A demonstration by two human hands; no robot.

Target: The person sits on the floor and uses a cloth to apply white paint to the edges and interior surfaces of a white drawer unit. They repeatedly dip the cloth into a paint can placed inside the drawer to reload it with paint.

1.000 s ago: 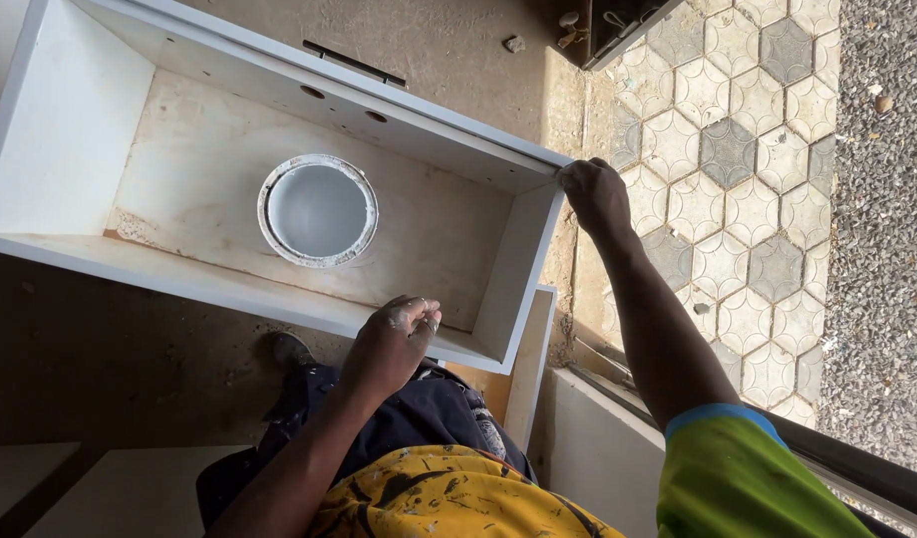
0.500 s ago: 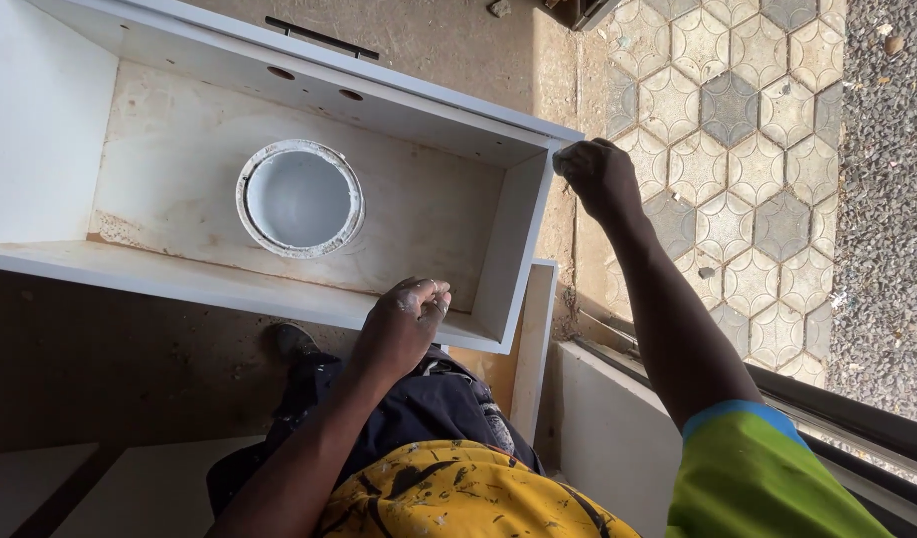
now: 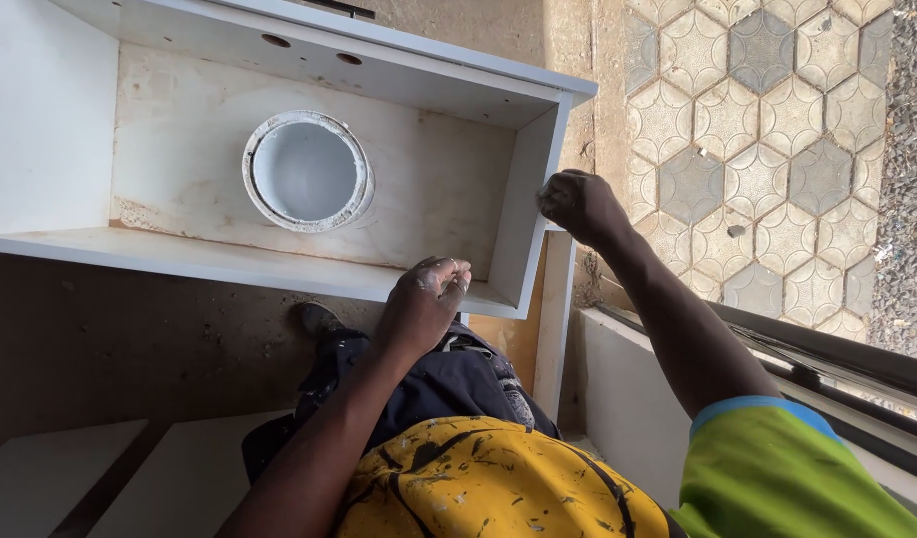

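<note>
Left hand (image 3: 424,299) loosely curled at the white cabinet box's (image 3: 523,214) front edge, right hand (image 3: 578,204) fisted at its side panel, grip unclear: could tip and spill the paint tub (image 3: 307,169) resting inside.

Open cabinet box, tub inside, hands at its near-right corner

The tub (image 3: 307,169) sits in the cabinet box (image 3: 40,130), left of centre. The left hand (image 3: 424,299) rests on the near edge; the right hand (image 3: 578,204) is beside the right wall, with paved floor (image 3: 758,149) further right.
</note>
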